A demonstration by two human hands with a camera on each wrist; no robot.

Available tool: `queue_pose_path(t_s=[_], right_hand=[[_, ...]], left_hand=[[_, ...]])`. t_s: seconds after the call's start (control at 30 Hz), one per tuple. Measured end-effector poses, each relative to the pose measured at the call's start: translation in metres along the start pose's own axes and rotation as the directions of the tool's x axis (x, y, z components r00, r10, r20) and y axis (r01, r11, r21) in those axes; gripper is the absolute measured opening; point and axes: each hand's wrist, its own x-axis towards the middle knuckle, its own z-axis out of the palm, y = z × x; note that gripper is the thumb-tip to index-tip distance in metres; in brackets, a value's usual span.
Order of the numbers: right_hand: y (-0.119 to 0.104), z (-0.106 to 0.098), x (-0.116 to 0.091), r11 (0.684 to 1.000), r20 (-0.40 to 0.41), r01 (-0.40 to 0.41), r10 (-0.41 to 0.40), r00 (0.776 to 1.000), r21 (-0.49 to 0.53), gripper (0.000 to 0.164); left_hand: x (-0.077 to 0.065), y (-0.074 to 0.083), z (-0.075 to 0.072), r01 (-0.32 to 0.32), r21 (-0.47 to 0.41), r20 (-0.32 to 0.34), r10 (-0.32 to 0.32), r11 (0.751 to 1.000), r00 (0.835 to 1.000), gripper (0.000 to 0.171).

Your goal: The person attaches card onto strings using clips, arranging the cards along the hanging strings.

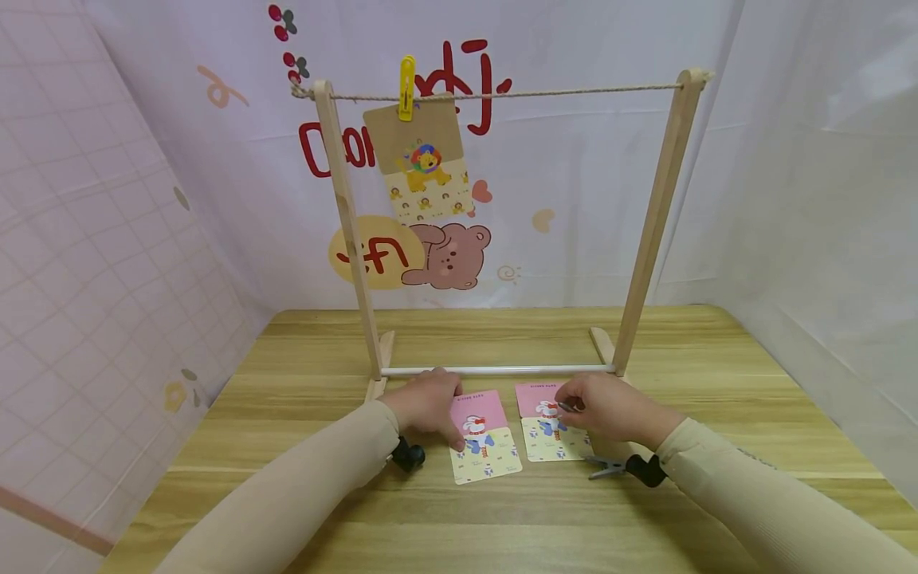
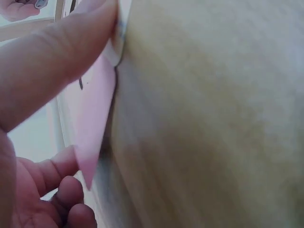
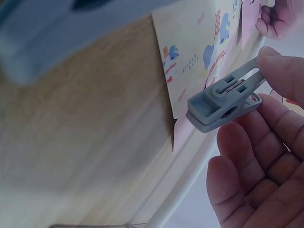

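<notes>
In the head view my left hand [image 1: 426,404] is at the left edge of a pink-and-yellow rabbit card [image 1: 488,454] on the table. The left wrist view shows its thumb and a finger holding the pink card [image 2: 95,118] by its edge. Over a matching second card [image 1: 541,438], my right hand [image 1: 610,406] pinches a grey clothespin [image 3: 223,102] between thumb and fingers. The clothespin's biting end points away from the fingers, over the card. Another grey clothespin [image 1: 606,468] lies below the right wrist.
A wooden frame [image 1: 657,215] stands behind the hands, with a white rod [image 1: 502,370] low across it. From its rope [image 1: 574,92] hangs a lion card [image 1: 416,171], held by a yellow clothespin [image 1: 406,88]. Printed cloth covers the wall behind.
</notes>
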Motion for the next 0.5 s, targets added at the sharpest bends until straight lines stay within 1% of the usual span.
queue_pose_path(t_s=[0.1, 0.27, 0.4, 0.5], right_hand=[[-0.0006, 0.0005, 0.0001, 1.000, -0.005, 0.003, -0.003, 1.000, -0.003, 0.018], [-0.0023, 0.0010, -0.0001, 1.000, -0.018, 0.010, -0.011, 1.000, -0.005, 0.016], [-0.0026, 0.0006, -0.0004, 1.000, -0.010, -0.003, 0.003, 1.000, -0.006, 0.012], [-0.0017, 0.0006, -0.0010, 1.000, -0.004, -0.019, 0.019, 1.000, -0.003, 0.007]], left_hand=[[-0.0033, 0.0011, -0.0008, -0.013, -0.026, -0.021, 0.012, 1.000, 1.000, 0.079], [-0.0075, 0.0010, 0.0008, -0.037, -0.115, -0.030, 0.034, 0.993, 0.999, 0.082], [-0.0085, -0.0012, 0.0025, -0.063, -0.173, -0.041, 0.057, 0.983, 0.998, 0.083], [-0.0084, -0.0025, 0.0034, -0.068, -0.204, -0.054, 0.058, 0.977, 0.997, 0.084]])
